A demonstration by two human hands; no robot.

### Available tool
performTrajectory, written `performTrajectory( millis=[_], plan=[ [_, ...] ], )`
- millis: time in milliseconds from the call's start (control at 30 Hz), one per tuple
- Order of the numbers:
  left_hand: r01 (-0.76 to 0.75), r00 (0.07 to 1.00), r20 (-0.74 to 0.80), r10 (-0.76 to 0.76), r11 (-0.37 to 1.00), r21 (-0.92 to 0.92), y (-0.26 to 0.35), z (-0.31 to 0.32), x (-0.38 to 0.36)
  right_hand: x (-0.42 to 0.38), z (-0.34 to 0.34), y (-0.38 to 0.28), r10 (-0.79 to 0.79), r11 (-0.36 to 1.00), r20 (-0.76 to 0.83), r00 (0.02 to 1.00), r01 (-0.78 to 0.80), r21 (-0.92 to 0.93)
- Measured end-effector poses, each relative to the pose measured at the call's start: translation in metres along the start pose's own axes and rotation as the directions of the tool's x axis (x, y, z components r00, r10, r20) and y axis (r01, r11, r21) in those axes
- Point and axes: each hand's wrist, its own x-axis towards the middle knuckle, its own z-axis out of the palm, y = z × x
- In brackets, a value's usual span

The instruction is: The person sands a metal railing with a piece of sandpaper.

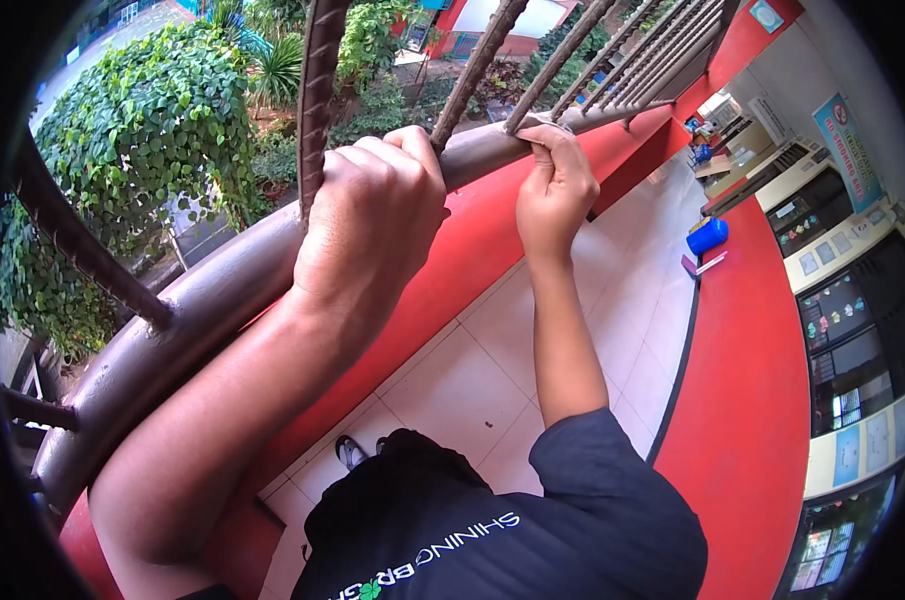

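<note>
Hands (373, 195) on railing (228, 275), container (708, 237) beyond.

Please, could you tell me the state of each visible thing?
Thick round brown metal rail: joined to ribbed bars
Left hand: closed around rail
Right hand: fingers bent, fingertips at rail
Black short-sleeved shirt: worn
Blue cylindrical container: near red wall, lid unclear
Pale tiled floor: small dark speck on it

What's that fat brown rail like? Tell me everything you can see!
The rail is a thick, round, dark brown tube, shiny in places, and looks like painted metal. It looks curved here and runs off into the distance above a red wall. Ridged bars join it in a row. The left hand is closed over it; the right hand's fingers are at its top, beside a bar.
</note>
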Motion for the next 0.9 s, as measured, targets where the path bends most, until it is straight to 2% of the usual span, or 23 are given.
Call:
performTrajectory(
  millis=[33,67,100,200,300,367,433,500,533,567,633,667,700,767,833,900],
  plan=[
    [0.002,1.000,0.002,-0.002,1.000,-0.001,0.000,0.000,0.000,0.003,0.000,0.010,0.086,0.996,-0.045,0.995,-0.087,-0.036],
    [0.002,1.000,-0.010,-0.002,1.000,0.010,0.000,0.002,0.000,0.004,0.001,0.007,0.029,1.000,-0.026,0.999,-0.029,0.002],
    [0.001,1.000,-0.020,-0.001,1.000,0.017,0.001,0.003,0.001,0.002,0.004,-0.001,-0.012,0.999,-0.054,0.998,0.010,-0.039],
    [0.003,1.000,-0.001,-0.003,1.000,-0.008,0.001,0.002,0.000,-0.003,0.000,0.005,0.003,1.000,-0.044,0.999,-0.003,0.003],
    [0.004,1.000,0.011,-0.004,1.000,-0.010,0.000,0.001,-0.001,-0.009,-0.003,0.010,0.107,0.991,-0.072,0.992,-0.101,0.088],
    [-0.005,1.000,0.010,0.005,1.000,-0.020,0.000,0.003,-0.001,-0.007,-0.003,-0.016,-0.034,0.990,0.013,0.999,0.032,0.137],
    [-0.016,0.989,-0.146,0.024,0.999,0.052,-0.001,0.007,0.000,-0.006,-0.005,-0.020,-0.057,0.985,0.048,0.997,0.049,0.163],
    [-0.022,0.987,-0.160,0.030,0.998,0.054,0.000,0.009,-0.002,0.004,-0.009,0.003,0.064,0.997,0.029,0.998,-0.065,0.051],
    [-0.029,0.987,-0.158,0.039,0.997,0.065,-0.001,0.009,-0.002,0.007,-0.007,0.011,0.134,0.987,-0.012,0.991,-0.132,0.086],
    [-0.034,0.987,-0.156,0.046,0.996,0.079,-0.001,0.008,-0.002,0.002,-0.007,0.011,0.130,0.988,-0.015,0.991,-0.128,0.089],
    [-0.030,0.987,-0.153,0.042,0.996,0.083,-0.002,0.006,-0.001,-0.002,-0.007,-0.015,-0.002,0.996,0.053,0.999,-0.003,0.093],
    [-0.032,0.988,-0.149,0.047,0.994,0.101,-0.001,0.006,-0.001,-0.005,-0.004,-0.020,-0.018,0.995,0.040,0.999,0.014,0.099],
    [-0.034,0.988,-0.144,0.051,0.992,0.119,-0.002,0.007,-0.001,-0.003,-0.002,-0.011,-0.013,0.994,0.035,0.999,0.009,0.104],
    [-0.051,0.987,-0.146,0.071,0.989,0.137,-0.003,0.007,-0.002,0.000,-0.004,0.011,0.114,0.985,0.006,0.993,-0.114,0.130],
    [-0.043,0.986,-0.159,0.060,0.993,0.108,-0.002,0.006,-0.001,0.001,-0.006,0.003,0.101,0.987,0.013,0.995,-0.101,0.127],
    [-0.037,0.986,-0.156,0.054,0.993,0.109,-0.002,0.006,-0.001,-0.007,-0.008,-0.019,-0.133,0.969,0.102,0.986,0.107,0.224]
  ],
)
